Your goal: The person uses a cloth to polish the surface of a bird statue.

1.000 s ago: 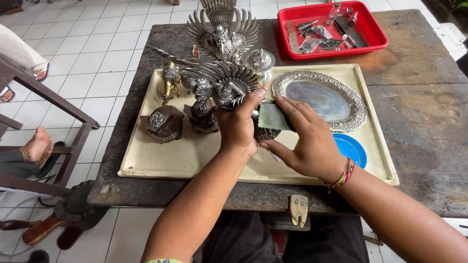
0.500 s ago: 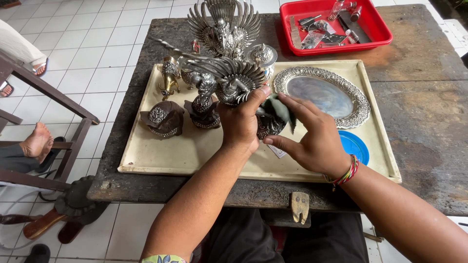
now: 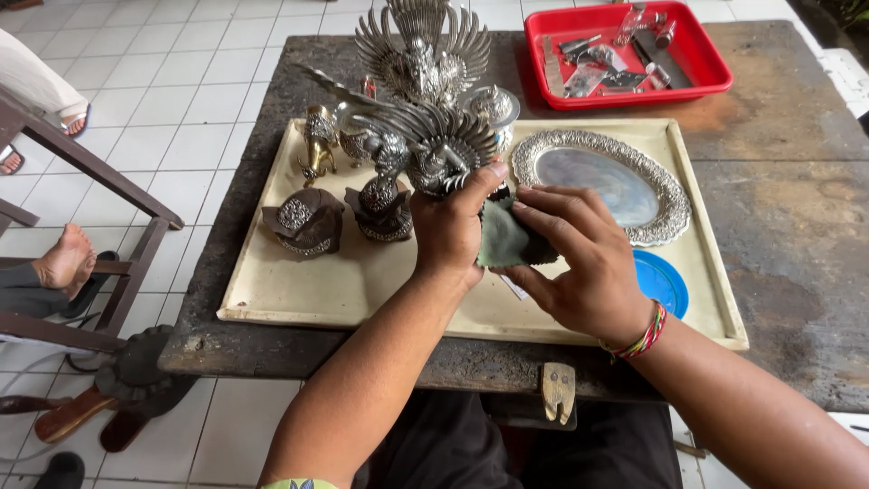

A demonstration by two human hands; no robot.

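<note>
A dark worn workbench [image 3: 778,235] was spread beneath both hands, and on it a cream tray [image 3: 299,281] was laid, reaching out to either side of them. Just beyond the right hand [image 3: 579,263] an oval silver dish [image 3: 602,181] was set, and just outboard of that wrist a blue disc [image 3: 665,281] was partly covered. Well beyond the hands, to the right, a red tray [image 3: 715,72] of small tools was placed. A tall winged statue [image 3: 421,54] was stood farther off, past the fingertips.

The winged silver figurine [image 3: 434,149] was gripped by the left hand [image 3: 453,231], closed round its lower part, so that it rose up and away from the palm, its long wing stretched leftward and away. A dark green cloth [image 3: 507,240] was pressed against the figurine's base by the right hand, fingers flat on it; the two hands were brought together, touching. The left hand was the nearer to the figurine's body. Left of that hand, two small domed ornaments [image 3: 308,222] were left untouched.

Compared with half a second before, the grip was unchanged, while the right fingers were laid flatter across the cloth.
</note>
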